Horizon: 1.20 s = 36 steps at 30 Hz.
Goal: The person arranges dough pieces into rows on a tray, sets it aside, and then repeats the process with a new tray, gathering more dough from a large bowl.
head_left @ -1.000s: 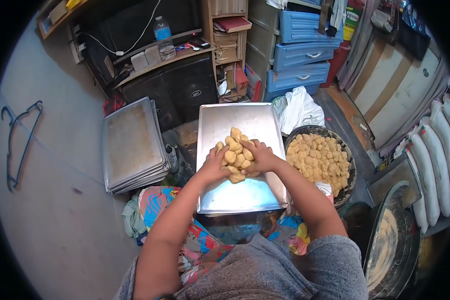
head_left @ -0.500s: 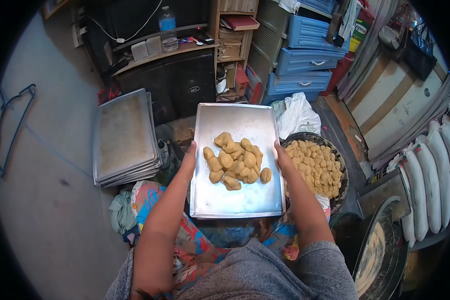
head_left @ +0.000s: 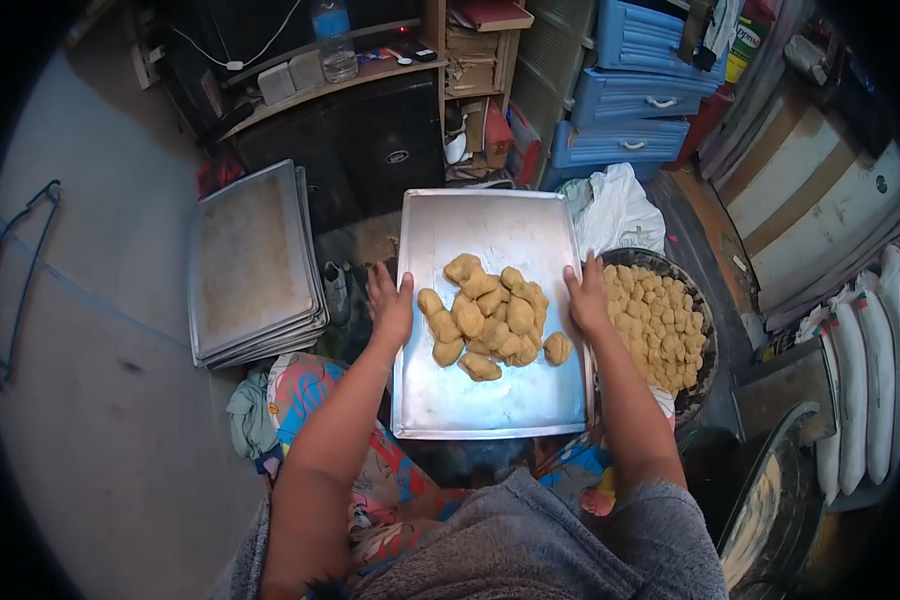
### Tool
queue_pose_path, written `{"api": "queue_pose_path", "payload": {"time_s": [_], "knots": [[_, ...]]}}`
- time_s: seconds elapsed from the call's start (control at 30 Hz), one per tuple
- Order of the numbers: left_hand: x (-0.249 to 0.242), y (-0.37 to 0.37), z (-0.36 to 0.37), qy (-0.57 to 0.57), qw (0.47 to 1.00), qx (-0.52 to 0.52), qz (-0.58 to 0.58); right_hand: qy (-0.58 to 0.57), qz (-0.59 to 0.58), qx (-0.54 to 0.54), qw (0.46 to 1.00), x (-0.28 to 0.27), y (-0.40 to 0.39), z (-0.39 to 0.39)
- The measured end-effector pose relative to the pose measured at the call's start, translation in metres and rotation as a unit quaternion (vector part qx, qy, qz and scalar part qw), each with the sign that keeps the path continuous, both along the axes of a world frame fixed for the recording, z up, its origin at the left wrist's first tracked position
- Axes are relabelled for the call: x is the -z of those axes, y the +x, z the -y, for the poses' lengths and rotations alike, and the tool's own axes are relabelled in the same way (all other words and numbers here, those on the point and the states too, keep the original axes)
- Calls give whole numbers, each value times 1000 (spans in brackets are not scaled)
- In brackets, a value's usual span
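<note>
A metal tray lies in front of me, with a heap of tan dough pieces in its middle and one piece apart at the right. At the tray's left edge is my left hand, fingers spread and pointing away from me. My right hand is at the right edge, its thumb over the rim and its fingers apart. Neither hand is closed round the tray. Just right of my right hand, a round dark basin holds many dough pieces.
Stacked trays lean at the left. Behind are a black cabinet, a water bottle, blue drawers and a white plastic bag. A dark tub stands at the lower right.
Both hands have loosened from the tray's sides, and their fingers now show spread. The tray appears larger and slightly further right as the view shifted. The dough heap keeps its arrangement.
</note>
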<state>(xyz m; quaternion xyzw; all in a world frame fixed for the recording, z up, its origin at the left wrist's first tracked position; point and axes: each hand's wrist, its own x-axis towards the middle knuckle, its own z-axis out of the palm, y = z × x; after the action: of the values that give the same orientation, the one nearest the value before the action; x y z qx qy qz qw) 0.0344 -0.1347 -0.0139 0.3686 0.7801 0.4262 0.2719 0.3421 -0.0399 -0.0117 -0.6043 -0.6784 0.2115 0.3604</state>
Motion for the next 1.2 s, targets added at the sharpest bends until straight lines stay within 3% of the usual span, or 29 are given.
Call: {"api": "queue_pose_path", "payload": {"time_s": [0.03,0.07,0.1,0.13,0.2,0.23,0.3,0.37,0.4,0.43,0.47,0.5,0.53,0.57,0.6,0.67,0.7,0.8,0.83,0.87,0.93,0.97,1.03,1.07,1.13,1.2], "knots": [[-18,3,-1,76,989,52,-119,100,46,-28,994,-12,-9,2],[-29,5,-4,149,955,102,-234,162,12,-78,984,-32,-24,3],[-30,4,-16,195,936,173,-238,156,-5,-132,979,-46,-39,4],[-31,3,-29,197,935,172,-239,138,-8,-202,970,-56,-56,7],[-37,4,-49,141,907,374,-131,71,114,-264,955,-82,-85,25],[-41,5,-53,143,907,373,-135,15,162,-312,936,-80,-97,23],[-62,6,-58,37,832,463,-303,-35,207,-354,911,-79,-108,8],[-59,-5,-79,59,861,437,-253,-81,85,-403,908,-78,-107,-23],[-55,-9,-88,75,887,411,-194,-18,31,-386,922,-84,-113,-38],[-51,-13,-96,127,914,342,-177,-21,12,-305,952,-90,-114,-50],[-50,-16,-105,126,915,344,-170,-25,-7,-222,975,-110,-122,-52],[-49,-18,-113,163,936,252,-183,-32,-3,-220,975,-103,-132,-65],[-48,-19,-117,197,948,159,-195,103,-19,-186,977,-88,-142,-79],[-43,-19,-119,193,949,161,-190,237,-34,-149,959,-72,-150,-88],[-40,-19,-121,204,948,156,-190,233,-31,-147,961,-55,-156,-89],[-35,-21,-126,212,947,153,-187,154,194,-220,944,-26,-163,-83],[-33,-24,-130,200,946,166,-194,108,243,-227,937,-43,-162,-77],[-27,-28,-135,205,945,169,-193,72,253,-243,934,-93,-146,-54],[-27,-28,-135,223,943,160,-189,-20,248,-261,933,-100,-139,-45],[-29,-27,-134,223,943,159,-187,-20,250,-262,932,-96,-131,-38],[-37,-22,-129,203,954,148,-165,-137,273,-408,860,-86,-115,-27],[-40,-20,-128,206,953,150,-164,-137,275,-405,861,-83,-109,-31],[-46,-22,-127,148,966,156,-144,-252,84,-444,856,-75,-100,-47],[-53,-20,-124,151,965,155,-145,-190,-9,-413,891,-76,-95,-52],[-63,-10,-118,135,936,113,-306,-178,-81,-286,938,-80,-92,-73],[-66,1,-121,184,910,126,-349,-96,-140,-191,967,-78,-97,-96]]}}
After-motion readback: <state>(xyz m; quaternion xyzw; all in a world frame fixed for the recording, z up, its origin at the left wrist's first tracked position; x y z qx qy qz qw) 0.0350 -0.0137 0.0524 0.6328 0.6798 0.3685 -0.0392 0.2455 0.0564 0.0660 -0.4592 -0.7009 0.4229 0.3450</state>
